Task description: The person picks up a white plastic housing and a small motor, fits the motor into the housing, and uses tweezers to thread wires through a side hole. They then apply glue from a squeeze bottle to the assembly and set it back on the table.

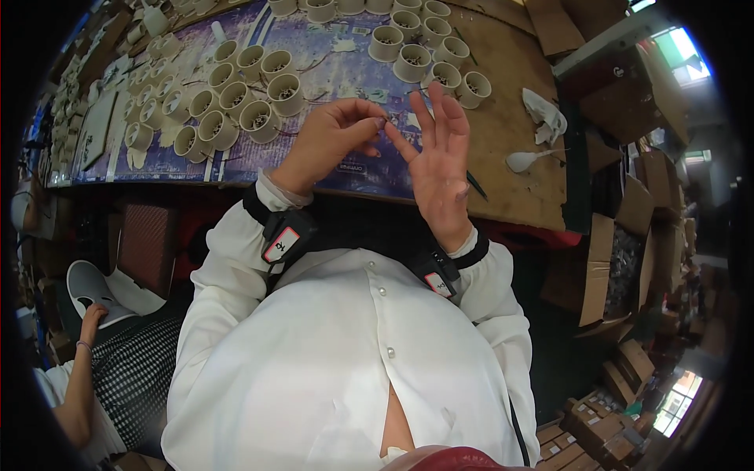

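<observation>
My left hand [334,143] was out over the table [514,192], its grip narrow, thumb and forefinger drawn together at the tips. I could not tell whether anything tiny sat between them. My right hand [442,157] was just to the right, its grip wide, palm toward me and fingers spread upward. Its leftmost finger reached across to the left fingertips, so near that I could not tell if they touched.

Nearest on my left was a cluster of pale cups [259,124], all upright on a purple sheet [349,86], many holding small, dark bits. More cups [474,93] stood at the far right side of that sheet and onto the brown part of the table, just beyond my right fingers.

To the right of my right hand lay a thin dark tool [477,186], then a white bottle [521,162] with a fine tip, and beyond it a crumpled white cloth [543,116].

I wore a black device [289,235] on the left wrist and another black device [437,272] on the right. Near on the left, another person's hand [95,312] rested at a white seat [126,297]. Open boxes [599,267] stood right of the table.
</observation>
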{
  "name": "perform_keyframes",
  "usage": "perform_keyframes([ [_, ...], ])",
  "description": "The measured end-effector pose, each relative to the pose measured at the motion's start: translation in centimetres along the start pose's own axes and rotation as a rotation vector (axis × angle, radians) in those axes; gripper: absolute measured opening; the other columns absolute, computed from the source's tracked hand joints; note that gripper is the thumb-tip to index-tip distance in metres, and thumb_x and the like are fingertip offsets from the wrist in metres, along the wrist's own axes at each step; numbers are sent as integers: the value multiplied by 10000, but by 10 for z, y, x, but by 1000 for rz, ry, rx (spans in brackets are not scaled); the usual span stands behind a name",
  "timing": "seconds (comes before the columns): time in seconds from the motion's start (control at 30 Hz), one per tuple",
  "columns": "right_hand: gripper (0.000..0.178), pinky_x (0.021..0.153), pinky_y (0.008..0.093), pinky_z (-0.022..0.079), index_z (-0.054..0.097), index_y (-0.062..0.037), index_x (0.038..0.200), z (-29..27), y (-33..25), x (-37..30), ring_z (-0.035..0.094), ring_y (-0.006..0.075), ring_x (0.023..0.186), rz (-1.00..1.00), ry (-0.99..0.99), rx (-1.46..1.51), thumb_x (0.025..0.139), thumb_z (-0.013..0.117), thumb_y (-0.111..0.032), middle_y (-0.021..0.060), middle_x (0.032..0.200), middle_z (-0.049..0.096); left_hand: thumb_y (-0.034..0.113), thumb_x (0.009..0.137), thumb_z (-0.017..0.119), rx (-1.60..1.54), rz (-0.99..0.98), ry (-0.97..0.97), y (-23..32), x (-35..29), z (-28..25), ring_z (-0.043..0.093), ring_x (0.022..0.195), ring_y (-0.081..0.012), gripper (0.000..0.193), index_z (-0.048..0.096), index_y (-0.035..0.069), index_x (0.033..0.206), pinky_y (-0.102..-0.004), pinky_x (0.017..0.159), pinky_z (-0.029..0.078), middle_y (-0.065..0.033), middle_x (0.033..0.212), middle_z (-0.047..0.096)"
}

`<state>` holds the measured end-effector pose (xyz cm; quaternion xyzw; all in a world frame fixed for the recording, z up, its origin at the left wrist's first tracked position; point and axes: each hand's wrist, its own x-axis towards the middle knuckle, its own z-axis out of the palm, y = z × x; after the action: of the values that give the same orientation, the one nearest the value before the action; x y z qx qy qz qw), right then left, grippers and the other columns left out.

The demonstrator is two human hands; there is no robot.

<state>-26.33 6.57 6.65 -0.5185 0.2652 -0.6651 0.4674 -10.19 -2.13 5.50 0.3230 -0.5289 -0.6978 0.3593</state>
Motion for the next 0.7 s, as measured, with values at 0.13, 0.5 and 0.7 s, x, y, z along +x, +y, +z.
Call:
perform_keyframes([
  [0.13,1047,1151,559,245,120,-146,1539,-11,-2,-2,139,333,1477,4,-17,-3,808,514,-784,145,1608,77,106,916,643,229,75,-30,1,2,4,646,814,-95,215,664,-14,1093,-236,669,565,-58,985,676],
  [0.5,924,1140,598,245,137,-125,1535,-25,-2,1,170,350,1469,71,25,246,896,379,-747,167,1598,133,90,916,632,268,176,37,0,-2,13,658,801,-92,190,682,-13,1068,-231,648,559,-59,950,677],
  [0.7,989,1134,588,252,133,-115,1536,-29,-8,2,174,348,1468,132,-57,86,859,413,-780,163,1606,107,70,878,640,776,462,-108,4,-3,1,640,741,-178,157,686,40,1026,-291,638,531,-68,914,652],
])
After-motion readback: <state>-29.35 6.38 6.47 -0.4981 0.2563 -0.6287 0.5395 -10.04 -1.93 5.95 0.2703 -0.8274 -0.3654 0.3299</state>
